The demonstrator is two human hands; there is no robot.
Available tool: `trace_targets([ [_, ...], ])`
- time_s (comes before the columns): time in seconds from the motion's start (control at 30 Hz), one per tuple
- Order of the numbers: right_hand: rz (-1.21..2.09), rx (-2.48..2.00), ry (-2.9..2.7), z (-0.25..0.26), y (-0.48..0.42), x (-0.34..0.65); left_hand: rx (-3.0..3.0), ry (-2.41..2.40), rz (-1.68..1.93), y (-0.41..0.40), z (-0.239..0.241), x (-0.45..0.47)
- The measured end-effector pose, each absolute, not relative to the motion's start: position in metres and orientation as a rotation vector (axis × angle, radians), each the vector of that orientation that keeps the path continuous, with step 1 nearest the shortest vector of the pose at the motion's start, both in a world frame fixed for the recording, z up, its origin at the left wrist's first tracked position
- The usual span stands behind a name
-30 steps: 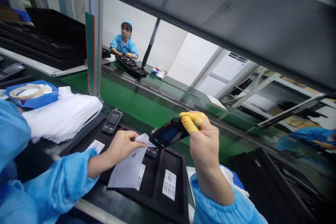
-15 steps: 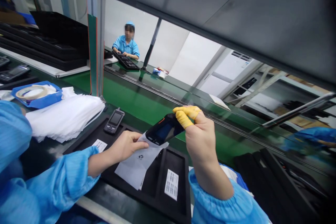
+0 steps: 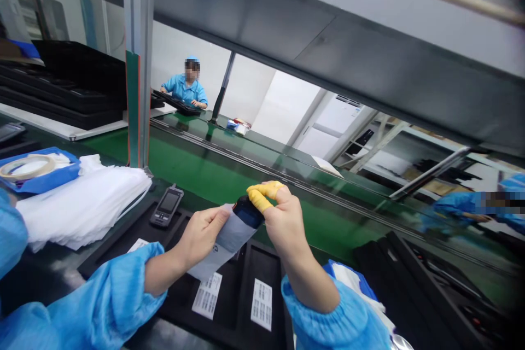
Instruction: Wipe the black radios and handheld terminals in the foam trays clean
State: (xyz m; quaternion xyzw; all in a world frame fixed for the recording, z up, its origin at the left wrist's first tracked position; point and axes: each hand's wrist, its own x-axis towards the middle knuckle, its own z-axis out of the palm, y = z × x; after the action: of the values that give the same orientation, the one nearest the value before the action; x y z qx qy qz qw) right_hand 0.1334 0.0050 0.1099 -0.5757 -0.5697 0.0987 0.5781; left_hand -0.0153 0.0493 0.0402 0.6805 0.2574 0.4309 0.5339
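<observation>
My left hand (image 3: 203,235) pinches the mouth of a translucent white plastic bag (image 3: 235,235) between thumb and fingers. A black handheld device (image 3: 248,212) with a dark screen sits mostly inside the bag, only its upper end sticking out. My right hand (image 3: 283,213), with yellow finger cots on thumb and forefinger, grips that upper end. Below both hands lies a black compartmented tray (image 3: 283,314) with printed label sheets (image 3: 261,304) in its slots. A grey handheld device with a short antenna (image 3: 166,206) rests at the tray's far left corner.
At left, a stack of white bags (image 3: 88,202) lies beside a blue bin (image 3: 53,178) holding tape rolls. A metal post (image 3: 139,65) rises behind them. Black trays (image 3: 394,279) stand at right. Co-workers (image 3: 184,87) in blue sit across the green conveyor (image 3: 197,172).
The black device has slid much deeper into the bag, which now covers most of its screen. My hands have come closer together, and the view has tilted up slightly.
</observation>
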Motion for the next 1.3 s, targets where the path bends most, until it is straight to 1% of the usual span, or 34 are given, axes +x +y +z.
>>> trace_targets([
  [0.23, 0.242, -1.346, -1.399, 0.108, -0.023, 0.154, 1.666, 0.525, 1.197, 0.036, 0.076, 0.014],
  [0.3, 0.328, -1.293, -1.269, 0.104, -0.036, 0.167, 1.679, 0.503, 1.222, 0.03, 0.085, 0.021],
  [0.37, 0.501, -1.261, -1.187, 0.096, -0.05, 0.178, 1.679, 0.463, 1.215, 0.023, 0.094, 0.029],
  [0.47, 0.762, -1.244, -1.249, 0.08, -0.07, 0.186, 1.627, 0.36, 1.132, 0.012, 0.103, 0.042],
  [0.57, 0.788, -1.309, -1.242, 0.062, -0.084, 0.19, 1.402, 0.265, 1.08, 0.003, 0.106, 0.064],
  [0.7, 0.677, -1.493, -1.019, 0.032, -0.092, 0.203, 1.048, 0.232, 0.942, 0.002, 0.084, 0.104],
  [0.8, 0.661, -1.731, -0.942, 0.004, -0.088, 0.219, 1.005, 0.426, 0.819, 0.014, 0.05, 0.126],
  [0.9, 0.641, -1.89, -0.966, -0.023, -0.077, 0.234, 1.028, 0.573, 0.8, 0.031, 0.017, 0.125],
  [1.0, 0.602, -2.054, -1.017, -0.045, -0.063, 0.238, 1.044, 0.715, 0.81, 0.044, 0.0, 0.105],
  [1.1, 0.54, -2.222, -1.087, -0.051, -0.056, 0.229, 1.067, 0.789, 0.797, 0.049, -0.001, 0.082],
  [1.2, 0.401, -2.381, -1.128, -0.043, -0.06, 0.223, 1.086, 0.806, 0.793, 0.05, 0.001, 0.061],
  [1.3, 0.257, -2.544, -1.108, -0.034, -0.077, 0.238, 1.131, 0.789, 0.813, 0.053, 0.001, 0.04],
])
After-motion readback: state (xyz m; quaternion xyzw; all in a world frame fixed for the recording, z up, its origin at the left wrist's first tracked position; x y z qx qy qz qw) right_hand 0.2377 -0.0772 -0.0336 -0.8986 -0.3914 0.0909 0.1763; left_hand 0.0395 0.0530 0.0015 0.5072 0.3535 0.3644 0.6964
